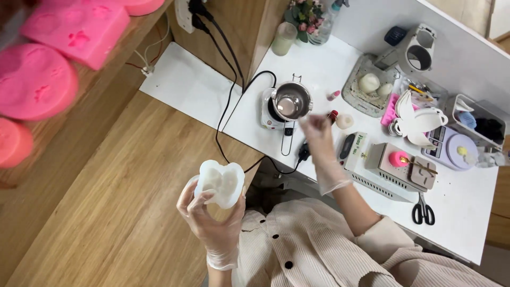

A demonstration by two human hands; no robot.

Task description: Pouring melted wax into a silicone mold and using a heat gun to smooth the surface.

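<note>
My left hand (213,226), in a thin clear glove, is shut on a white silicone mould (219,182) and holds it over the wooden floor beside the white table (457,212). My gloved right hand (320,134) is blurred. It reaches over the table, just right of a steel pot (291,101) that sits on a small white electric heater (268,116). A small red-capped bottle (333,115) and a small white round piece (345,121) lie right beside its fingers. Whether these fingers hold anything cannot be made out.
Black cables (228,101) run from a wall socket (186,13) to the heater. The table also carries scissors (423,211), a scale (454,150), a pink candle on a grey plate (398,158), a white winged mould (417,119) and a tray (366,87). Pink moulds (32,79) lie on the wooden shelf at left.
</note>
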